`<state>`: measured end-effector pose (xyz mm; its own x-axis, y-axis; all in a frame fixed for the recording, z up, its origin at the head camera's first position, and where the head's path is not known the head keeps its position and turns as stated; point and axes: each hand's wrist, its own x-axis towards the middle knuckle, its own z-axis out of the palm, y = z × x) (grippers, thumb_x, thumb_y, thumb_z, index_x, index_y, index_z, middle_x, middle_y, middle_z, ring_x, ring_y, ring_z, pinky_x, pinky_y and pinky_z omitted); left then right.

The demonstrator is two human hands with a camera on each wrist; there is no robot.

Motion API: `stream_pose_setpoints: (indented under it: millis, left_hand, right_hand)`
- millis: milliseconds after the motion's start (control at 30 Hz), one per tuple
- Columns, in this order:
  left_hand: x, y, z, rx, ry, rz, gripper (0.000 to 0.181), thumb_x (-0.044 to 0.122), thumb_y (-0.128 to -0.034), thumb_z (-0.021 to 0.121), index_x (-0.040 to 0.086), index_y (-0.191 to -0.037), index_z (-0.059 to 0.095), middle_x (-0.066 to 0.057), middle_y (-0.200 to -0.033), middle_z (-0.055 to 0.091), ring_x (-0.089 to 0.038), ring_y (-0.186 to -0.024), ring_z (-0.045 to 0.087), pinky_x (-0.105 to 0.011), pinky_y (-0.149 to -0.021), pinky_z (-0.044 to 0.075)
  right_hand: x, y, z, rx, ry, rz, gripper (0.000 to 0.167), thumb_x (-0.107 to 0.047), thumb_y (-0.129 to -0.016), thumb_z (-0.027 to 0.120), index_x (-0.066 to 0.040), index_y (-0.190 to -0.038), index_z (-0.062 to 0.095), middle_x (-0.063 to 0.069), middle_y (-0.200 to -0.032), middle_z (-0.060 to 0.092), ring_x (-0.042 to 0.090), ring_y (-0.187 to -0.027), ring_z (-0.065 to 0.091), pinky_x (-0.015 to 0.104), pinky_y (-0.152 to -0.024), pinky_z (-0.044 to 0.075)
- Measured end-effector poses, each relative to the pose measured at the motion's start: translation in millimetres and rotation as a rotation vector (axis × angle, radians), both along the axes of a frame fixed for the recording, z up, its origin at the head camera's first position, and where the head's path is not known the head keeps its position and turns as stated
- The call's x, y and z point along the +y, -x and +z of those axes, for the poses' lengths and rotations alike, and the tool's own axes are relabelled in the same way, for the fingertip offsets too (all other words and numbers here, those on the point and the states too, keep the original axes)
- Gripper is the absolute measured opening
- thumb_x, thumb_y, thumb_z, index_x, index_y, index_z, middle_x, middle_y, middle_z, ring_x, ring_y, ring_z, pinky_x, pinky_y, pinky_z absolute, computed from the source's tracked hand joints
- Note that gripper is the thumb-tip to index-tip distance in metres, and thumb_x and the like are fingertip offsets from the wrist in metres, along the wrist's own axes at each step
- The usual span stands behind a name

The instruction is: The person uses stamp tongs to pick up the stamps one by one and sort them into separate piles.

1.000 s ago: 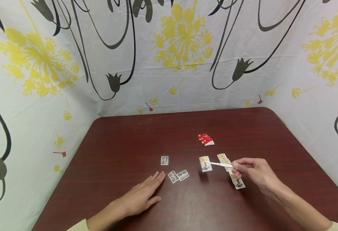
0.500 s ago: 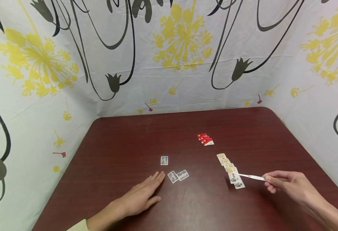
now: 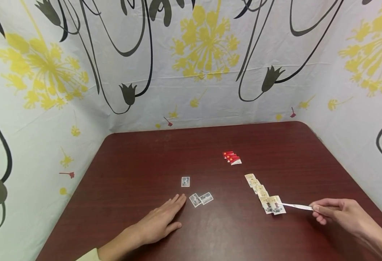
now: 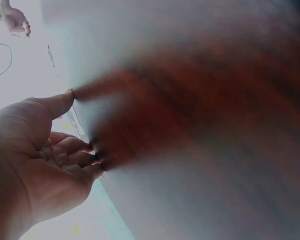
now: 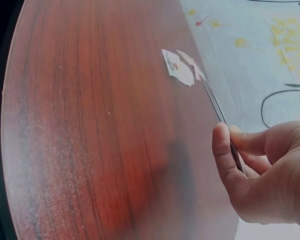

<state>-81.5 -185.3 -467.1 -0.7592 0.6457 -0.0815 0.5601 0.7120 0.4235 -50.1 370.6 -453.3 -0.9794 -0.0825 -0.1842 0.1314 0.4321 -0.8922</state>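
My right hand (image 3: 344, 214) pinches a pair of slim metal tweezers (image 3: 298, 206) between thumb and fingers. At their tips is a cream stamp (image 3: 278, 206), over the near end of an overlapping row of cream stamps (image 3: 256, 185). Whether it touches the row or hovers just above, I cannot tell. The right wrist view shows the tweezers (image 5: 213, 99) reaching to the pale stamps (image 5: 179, 68). My left hand (image 3: 159, 221) rests palm down on the table, fingers extended. Just beyond its fingertips lie two grey stamps (image 3: 206, 198), overlapping at a corner.
A single grey stamp (image 3: 185, 181) lies a little farther back. Several red-and-white stamps (image 3: 232, 158) overlap in a row toward the rear of the dark red table (image 3: 151, 159). Patterned white cloth (image 3: 210, 101) hangs around the table's back and sides.
The right hand has carried the cream stamp in the tweezers rightward and nearer, from left of the cream row to its near end. The left hand has stayed put.
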Motion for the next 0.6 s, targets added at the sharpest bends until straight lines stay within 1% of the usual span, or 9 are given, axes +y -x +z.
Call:
stream_pose_setpoints:
  millis: [167,300,500,600]
  left_hand:
    - [0.0,-0.2,0.6,-0.002,-0.004,-0.001,0.073,0.029,-0.1084,0.064,0.008,-0.169,0.028,-0.009,-0.174,0.027,-0.030,-0.159,0.026,-0.058,-0.120,0.038]
    - [-0.3,-0.2,0.7,-0.002,-0.007,-0.003,0.073,0.028,-0.1084,0.064,0.007,-0.169,0.028,-0.010,-0.174,0.027,-0.030,-0.160,0.026,-0.058,-0.121,0.037]
    - [-0.2,-0.7,-0.7,0.007,-0.002,-0.009,0.074,0.028,-0.1078,0.065,0.006,-0.168,0.029,-0.010,-0.173,0.029,-0.030,-0.159,0.026,-0.058,-0.121,0.037]
    - [-0.2,-0.7,-0.7,0.004,-0.002,-0.008,0.074,0.028,-0.1078,0.065,0.006,-0.168,0.029,-0.010,-0.173,0.029,-0.030,-0.159,0.026,-0.059,-0.120,0.038]
  right_hand:
    - [4.5,0.6,-4.8,-0.019,0.026,0.042,0.020,0.005,-0.106,0.057,0.020,-0.105,0.070,0.004,-0.084,0.074,0.011,-0.070,0.067,0.028,-0.063,0.060]
    - [5.9,0.5,-7.9,-0.024,0.033,0.057,0.021,0.005,-0.106,0.056,0.021,-0.107,0.069,0.005,-0.085,0.075,0.011,-0.070,0.068,0.029,-0.063,0.061]
    - [6.3,-2.0,-6.3,-0.016,-0.036,0.017,0.021,0.005,-0.107,0.056,0.022,-0.107,0.069,0.005,-0.084,0.074,0.010,-0.070,0.068,0.028,-0.063,0.061]
    - [7.2,-3.2,-4.5,-0.016,-0.084,-0.019,0.023,0.000,-0.107,0.058,0.019,-0.106,0.071,0.004,-0.083,0.074,0.011,-0.069,0.069,0.027,-0.063,0.060]
